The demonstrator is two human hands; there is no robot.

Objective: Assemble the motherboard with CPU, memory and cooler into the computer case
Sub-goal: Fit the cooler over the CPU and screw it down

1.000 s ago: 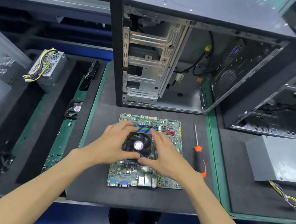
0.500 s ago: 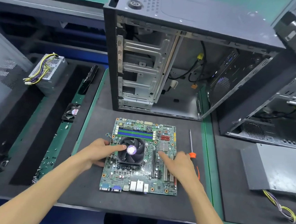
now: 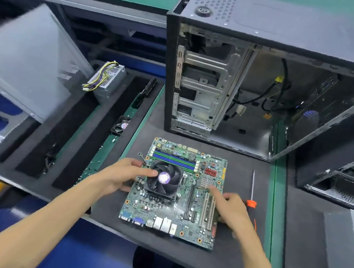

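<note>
The green motherboard [image 3: 164,211] lies on the dark mat in front of me. Its black cooler fan [image 3: 163,180] and its blue and green memory sticks [image 3: 173,158] are mounted on it. My left hand [image 3: 122,176] holds the board's left edge, with a fingertip on the fan and the thumb at the edge. My right hand [image 3: 229,208] grips the board's right edge, its index finger lying on top near the small heatsink. The open computer case [image 3: 200,88] stands upright just behind the board, its open side facing me and loose cables inside.
An orange-handled screwdriver [image 3: 251,202] lies right of the board, partly behind my right hand. A power supply [image 3: 107,79] and a small fan [image 3: 121,125] sit in the left tray beside a grey panel [image 3: 27,61]. A second case [image 3: 341,171] and another power supply [image 3: 345,243] are at right.
Both hands left the cooler and spread apart to the board's left and right edges. The view swung left and tilted.
</note>
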